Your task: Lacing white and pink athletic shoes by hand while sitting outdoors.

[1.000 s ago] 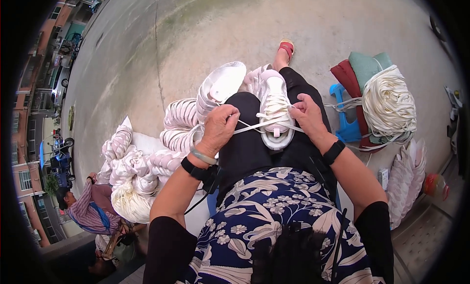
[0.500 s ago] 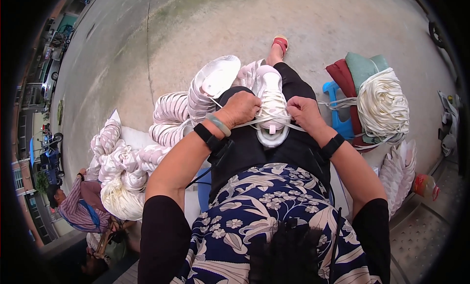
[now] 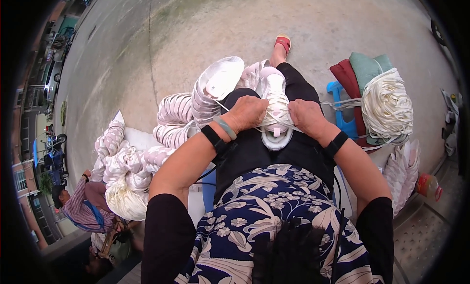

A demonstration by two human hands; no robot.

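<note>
A white and pale pink sneaker (image 3: 273, 78) lies along my lap, its toe pointing away from me and its rounded heel collar nearest my body. White shoelace (image 3: 277, 100) runs crosswise over its front. My left hand (image 3: 248, 111) is closed at the shoe's left edge, fingers curled on the lace. At the opposite edge my right hand (image 3: 309, 117) makes a fist, also gripping lace. The lace ends inside both hands are hidden.
Left of my knees lie nested stacks of white-pink shoe pieces (image 3: 172, 115) and a pale lace bundle (image 3: 126, 198). At right, a large lace bundle (image 3: 387, 105) rests by folded cloths over a blue stool (image 3: 342, 107). Another person (image 3: 85, 203) sits at far left.
Both hands have tightened into fists at the shoe's sides. The loose lace strands that stretched across the heel end are drawn in. The whole view has shifted slightly.
</note>
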